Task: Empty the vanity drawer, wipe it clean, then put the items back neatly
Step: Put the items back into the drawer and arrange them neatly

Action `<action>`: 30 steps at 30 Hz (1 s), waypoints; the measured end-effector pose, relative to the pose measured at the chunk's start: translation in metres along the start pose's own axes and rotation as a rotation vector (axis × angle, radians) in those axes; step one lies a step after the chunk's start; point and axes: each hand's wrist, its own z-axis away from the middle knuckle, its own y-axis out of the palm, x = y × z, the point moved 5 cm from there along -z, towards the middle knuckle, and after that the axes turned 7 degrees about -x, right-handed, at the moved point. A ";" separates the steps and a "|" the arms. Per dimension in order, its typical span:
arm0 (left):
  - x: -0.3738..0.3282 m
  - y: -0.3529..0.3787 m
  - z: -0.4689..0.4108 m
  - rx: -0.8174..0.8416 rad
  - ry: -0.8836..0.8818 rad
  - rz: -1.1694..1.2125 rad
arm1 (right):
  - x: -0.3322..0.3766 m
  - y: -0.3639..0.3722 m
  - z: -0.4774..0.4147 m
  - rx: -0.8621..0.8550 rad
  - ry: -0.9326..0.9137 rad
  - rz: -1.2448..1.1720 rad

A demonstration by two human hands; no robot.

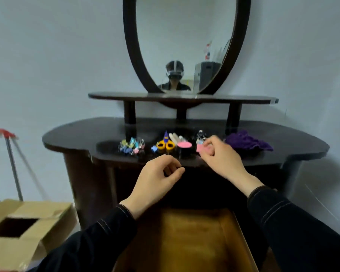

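The drawer (186, 230) stands pulled out below me, between my sleeves, and what I can see of its wooden floor is bare. Its things lie in a row on the desk (77, 134) above it: clips (131, 147) at the left, scissors (165, 144), a pink-topped jar (184, 147), and just beside the jar a small pink block (199, 148). The fingers of my right hand (222, 156) are curled round that block, pinching it where it sits on the desk. My left hand (157, 177) hovers over the desk's front edge, fingers loosely curled, holding nothing. A purple cloth (247, 143) lies bunched just right of my right hand.

With the drawer bare, I judge emptying done; whether it has been wiped I cannot tell. If not, the next move is to let go of the block and take up the cloth. If so, the block goes down into a drawer corner, leaving room for the rest.
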 end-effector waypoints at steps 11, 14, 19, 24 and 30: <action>0.043 0.030 -0.109 0.021 0.030 -0.311 | -0.024 0.012 -0.018 0.061 0.070 0.072; 0.046 0.043 -0.114 0.117 0.090 -0.420 | -0.025 0.014 -0.019 0.053 0.059 0.097; 0.050 0.050 -0.111 0.237 0.082 -0.444 | -0.031 0.010 -0.019 0.083 0.162 -0.098; 0.065 0.049 -0.118 0.229 -0.061 -0.382 | -0.039 -0.002 -0.018 0.042 0.296 -0.519; 0.083 0.056 -0.124 0.228 -0.152 -0.557 | -0.053 -0.001 -0.031 0.055 0.446 -0.629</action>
